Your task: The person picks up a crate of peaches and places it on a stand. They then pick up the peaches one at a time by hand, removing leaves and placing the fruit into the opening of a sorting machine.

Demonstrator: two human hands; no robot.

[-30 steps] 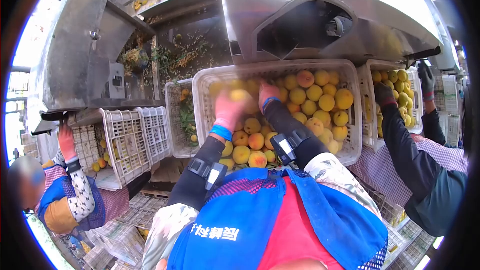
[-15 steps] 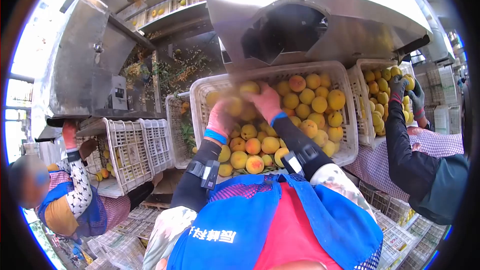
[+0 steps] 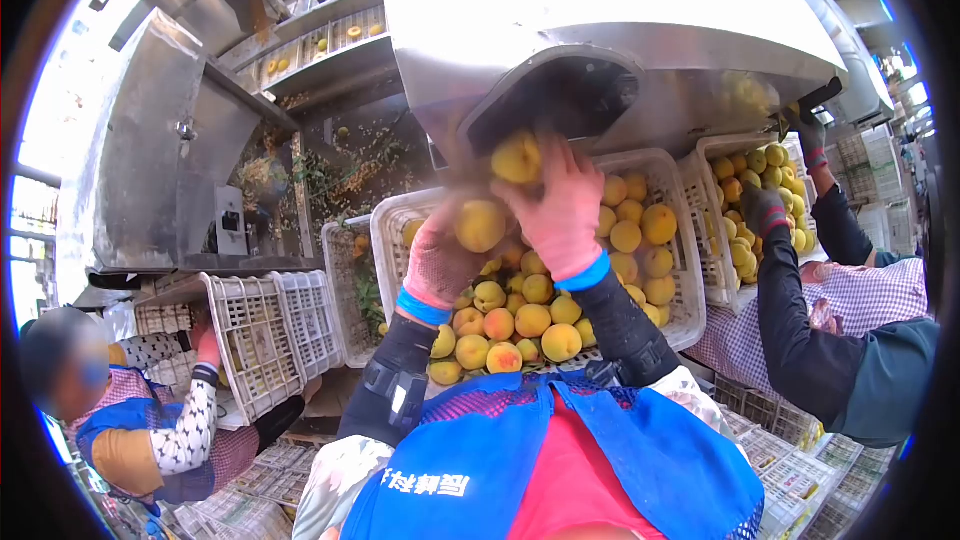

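My left hand (image 3: 438, 255), in a pink glove, is closed around a yellow peach (image 3: 480, 227) above the white crate (image 3: 383, 240). Beside it, my right hand (image 3: 562, 208), gloved the same way, grips another yellow peach (image 3: 517, 157) in front of the dark opening (image 3: 565, 95) of the metal machine. Below both hands the crate holds many yellow and reddish peaches (image 3: 532, 320). Parts of the pile are hidden by my hands and forearms, and the area around the fingers is slightly blurred.
At right, a co-worker's dark-gloved hand (image 3: 765, 208) is over a second peach crate (image 3: 722, 280). Another co-worker's arm (image 3: 200, 400) reaches behind a tilted white crate (image 3: 258, 345) at left. The metal housing (image 3: 700, 90) overhangs my crate's far edge.
Both hands have risen from the pile with peaches in them, the right one up toward the machine's opening. The left co-worker's arm has dropped to the crate; the right co-worker's hands have separated.
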